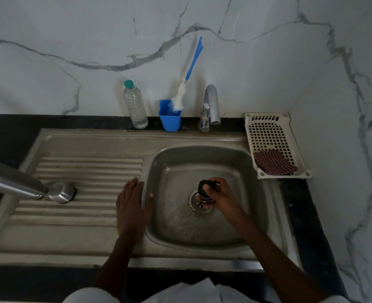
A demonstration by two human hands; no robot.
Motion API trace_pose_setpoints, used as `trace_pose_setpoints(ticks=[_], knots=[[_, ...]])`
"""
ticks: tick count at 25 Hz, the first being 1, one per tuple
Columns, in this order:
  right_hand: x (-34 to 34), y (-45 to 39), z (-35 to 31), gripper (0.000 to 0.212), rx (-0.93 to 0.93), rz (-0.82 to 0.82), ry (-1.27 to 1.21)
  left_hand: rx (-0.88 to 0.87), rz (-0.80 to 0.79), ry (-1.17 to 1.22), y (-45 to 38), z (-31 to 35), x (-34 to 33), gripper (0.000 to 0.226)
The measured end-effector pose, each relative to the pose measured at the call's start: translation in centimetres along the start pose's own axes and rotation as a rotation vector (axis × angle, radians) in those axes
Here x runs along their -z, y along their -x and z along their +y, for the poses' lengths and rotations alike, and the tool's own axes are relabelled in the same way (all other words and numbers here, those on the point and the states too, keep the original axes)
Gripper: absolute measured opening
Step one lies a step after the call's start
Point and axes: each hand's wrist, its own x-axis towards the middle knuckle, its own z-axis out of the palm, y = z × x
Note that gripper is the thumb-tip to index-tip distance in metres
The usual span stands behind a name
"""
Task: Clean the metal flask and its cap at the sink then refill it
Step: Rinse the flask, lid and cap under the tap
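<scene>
here the right hand point(219, 193) grips the dark cap point(205, 186) over the drain point(199, 202) at centre frame, probably so rinse water runs off; left hand point(131, 204) lies flat, bracing on the sink rim point(144, 171).

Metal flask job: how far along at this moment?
Done: the steel flask lies on the ribbed drainboard, the steel cap off beside its mouth. In hand: the right hand grips a dark scrubber over the basin drain; the left hand rests on the basin rim. Left: scrubbing, rinsing, refilling; no water visibly runs.
</scene>
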Motion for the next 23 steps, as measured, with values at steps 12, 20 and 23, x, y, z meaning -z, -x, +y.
trace_pose_setpoints(ticks=[12,20,23], knots=[[-0.3,-0.3,-1.1,0.035,-0.201,-0.041,0.269,-0.02,0.037,-0.009,0.0,0.0,-0.1,0.053],[-0.4,-0.2,-1.7,0.029,-0.559,-0.026,-0.293,-0.023,0.042,-0.011,0.0,-0.1,-0.2,0.052],[-0.1,-0.1,-2.7,0.043,-0.674,-0.1,-0.584,-0.028,0.045,-0.009,0.0,-0.2,-0.2,0.052]])
